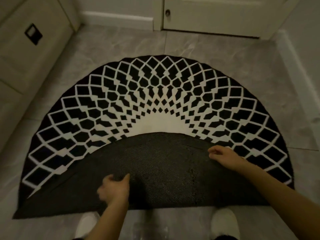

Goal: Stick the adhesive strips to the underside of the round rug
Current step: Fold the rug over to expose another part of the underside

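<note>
The round rug lies on the tiled floor in the middle of the frame, its near half folded back over itself so the dark mesh underside faces up, which I take to be the point: the backing must be exposed before anything can be stuck to it. The left hand, at lower centre-left, grips a raised ridge of the flap, thumb on top and fingers curled over it, though it is blurred. The right hand, at centre-right, rests on the flap near its curved edge with fingers loosely curled; whether it pinches anything I cannot tell. I count one rug, two hands, two pale slippers at the bottom edge, and no adhesive strips in sight. A closed door stands at upper right.
</note>
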`<state>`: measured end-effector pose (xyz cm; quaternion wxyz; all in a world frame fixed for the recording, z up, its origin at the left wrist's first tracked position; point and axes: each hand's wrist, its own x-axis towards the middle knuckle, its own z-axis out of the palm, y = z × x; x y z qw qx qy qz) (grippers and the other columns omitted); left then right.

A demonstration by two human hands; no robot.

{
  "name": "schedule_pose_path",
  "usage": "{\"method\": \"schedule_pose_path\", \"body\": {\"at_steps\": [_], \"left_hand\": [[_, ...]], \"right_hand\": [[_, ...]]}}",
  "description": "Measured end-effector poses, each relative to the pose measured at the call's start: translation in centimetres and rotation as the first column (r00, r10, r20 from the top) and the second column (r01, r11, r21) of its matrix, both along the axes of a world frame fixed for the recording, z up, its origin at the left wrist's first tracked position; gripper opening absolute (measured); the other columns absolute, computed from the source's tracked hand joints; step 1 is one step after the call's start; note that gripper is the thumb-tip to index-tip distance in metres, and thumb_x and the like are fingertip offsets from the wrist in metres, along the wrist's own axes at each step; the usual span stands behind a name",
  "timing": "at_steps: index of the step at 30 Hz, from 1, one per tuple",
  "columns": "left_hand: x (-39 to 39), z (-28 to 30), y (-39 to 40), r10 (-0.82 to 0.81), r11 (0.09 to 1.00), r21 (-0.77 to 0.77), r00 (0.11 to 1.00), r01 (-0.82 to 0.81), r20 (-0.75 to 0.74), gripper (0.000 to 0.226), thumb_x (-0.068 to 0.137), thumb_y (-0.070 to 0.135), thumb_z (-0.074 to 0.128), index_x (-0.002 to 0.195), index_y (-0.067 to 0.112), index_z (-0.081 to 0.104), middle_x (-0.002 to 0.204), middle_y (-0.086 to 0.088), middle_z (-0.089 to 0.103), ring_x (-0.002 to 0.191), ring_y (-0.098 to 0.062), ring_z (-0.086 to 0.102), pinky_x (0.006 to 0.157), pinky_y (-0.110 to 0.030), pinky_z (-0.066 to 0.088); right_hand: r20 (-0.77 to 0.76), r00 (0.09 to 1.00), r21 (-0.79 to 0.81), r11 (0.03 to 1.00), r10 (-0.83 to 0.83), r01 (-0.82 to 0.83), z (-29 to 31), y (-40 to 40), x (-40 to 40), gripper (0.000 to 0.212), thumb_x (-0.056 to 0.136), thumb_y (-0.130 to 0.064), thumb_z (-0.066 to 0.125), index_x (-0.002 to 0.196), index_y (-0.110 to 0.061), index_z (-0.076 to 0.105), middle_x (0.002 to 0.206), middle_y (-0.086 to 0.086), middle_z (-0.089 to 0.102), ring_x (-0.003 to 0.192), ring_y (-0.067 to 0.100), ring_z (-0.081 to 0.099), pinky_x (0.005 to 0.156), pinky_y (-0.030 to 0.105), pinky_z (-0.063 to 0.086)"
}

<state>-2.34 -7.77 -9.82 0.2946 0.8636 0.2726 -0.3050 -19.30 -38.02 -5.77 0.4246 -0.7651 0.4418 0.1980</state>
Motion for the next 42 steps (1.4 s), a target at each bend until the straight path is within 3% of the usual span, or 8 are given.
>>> {"method": "schedule_pose_path", "body": {"at_steps": [3,9,13,17,27,33,39,42], "left_hand": [[-2.3,-1.6,1.2,0.402,0.911,0.128,0.914,-0.392,-0.059,0.102,0.061,0.043,0.084,0.144,0.024,0.027,0.148,-0.018,0.024,0.133,-0.040,0.028,0.107,-0.054,0.030],[-4.3,-6.8,2.6,0.596,0.802,-0.063,0.790,-0.594,0.145,0.108,0.059,0.023,0.087,0.145,0.007,0.025,0.149,-0.016,0.033,0.138,-0.033,0.029,0.115,-0.047,0.023],[-3.8,-7.9,2.9,0.547,0.837,-0.079,0.823,-0.541,0.153,0.092,0.070,0.009,0.080,0.145,0.002,0.028,0.148,-0.023,0.032,0.137,-0.035,0.031,0.115,-0.041,0.023],[-3.0,-8.8,3.0,0.464,0.886,-0.076,0.865,-0.458,0.194,0.086,0.072,0.007,0.078,0.145,0.006,0.033,0.145,-0.024,0.036,0.133,-0.037,0.036,0.114,-0.041,0.025],[5.6,-10.5,-0.1,0.232,0.961,-0.222,0.919,-0.165,0.318,0.081,0.079,0.013,0.073,0.147,0.020,0.029,0.145,-0.010,0.043,0.132,-0.030,0.042,0.110,-0.048,0.033],[15.5,-11.2,-7.7,0.013,0.921,-0.362,0.919,0.141,0.393,0.078,0.080,0.017,0.072,0.146,0.025,0.031,0.143,-0.006,0.045,0.130,-0.030,0.044,0.109,-0.049,0.036],[23.2,-8.7,-16.3,0.146,0.802,-0.594,0.943,0.063,0.298,0.091,0.071,0.039,0.078,0.146,0.023,0.030,0.148,-0.005,0.039,0.130,-0.027,0.044,0.105,-0.048,0.041],[19.3,-7.3,-17.5,0.192,0.865,-0.501,0.898,0.036,0.397,0.081,0.081,0.036,0.072,0.147,0.017,0.028,0.150,-0.010,0.033,0.133,-0.026,0.039,0.108,-0.039,0.036]], "right_hand": [[-0.048,0.994,-0.009,0.995,0.094,-0.095,-2.4,-0.3,2.3,0.036,0.091,-0.020,0.058,0.127,-0.016,0.053,0.126,0.005,0.056,0.107,0.013,0.051,0.093,0.026,0.040],[-0.006,0.953,-0.236,0.926,0.303,-0.296,-6.4,-0.5,8.6,0.050,0.092,-0.026,0.055,0.139,-0.014,0.041,0.138,0.007,0.047,0.122,0.021,0.047,0.102,0.035,0.039],[-0.167,0.926,-0.364,0.851,0.340,-0.378,-9.9,-1.3,10.4,0.070,0.087,-0.040,0.058,0.146,-0.018,0.026,0.147,0.006,0.036,0.132,0.025,0.038,0.112,0.052,0.025],[-0.273,0.887,-0.415,0.786,0.372,-0.458,-12.1,-2.4,9.2,0.065,0.085,-0.047,0.058,0.140,-0.020,0.037,0.141,0.006,0.040,0.120,0.025,0.046,0.099,0.045,0.042],[-0.016,0.999,-0.480,0.876,0.052,-0.053,-13.6,-4.9,6.3,0.025,0.087,-0.032,0.064,0.106,-0.016,0.064,0.107,0.008,0.061,0.088,0.019,0.054,0.066,0.031,0.041],[0.248,0.956,-0.313,0.920,-0.159,0.234,-12.3,-7.7,5.6,0.031,0.091,-0.008,0.057,0.121,-0.005,0.057,0.122,0.015,0.057,0.098,0.014,0.045,0.088,0.028,0.034],[0.288,0.941,-0.267,0.929,-0.179,0.258,-12.2,-9.1,3.6,0.062,0.081,-0.025,0.070,0.137,-0.017,0.044,0.133,0.000,0.046,0.123,0.018,0.044,0.107,0.039,0.034],[0.204,0.943,-0.277,0.909,-0.263,0.313,-13.1,-8.9,-0.3,0.074,0.070,-0.062,0.066,0.133,-0.027,0.047,0.129,0.001,0.052,0.116,0.020,0.051,0.096,0.048,0.047]]}}
